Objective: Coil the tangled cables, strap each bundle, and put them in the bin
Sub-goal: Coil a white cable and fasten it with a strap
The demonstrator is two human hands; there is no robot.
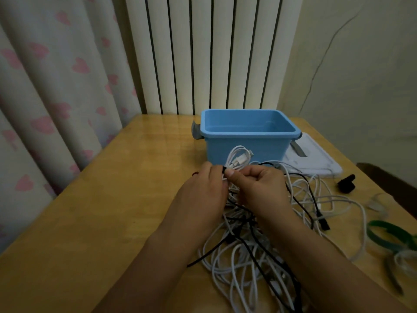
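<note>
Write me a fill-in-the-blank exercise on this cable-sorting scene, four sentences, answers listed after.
1. Both hands, left hand and right hand, hold a small coil of ____ cable.
2. The bin is coloured ____.
3. The tangled pile of cables lies on the wooden ____.
4. The green straps lie to the ____ of the pile.

Missing words: white; blue; table; right
</note>
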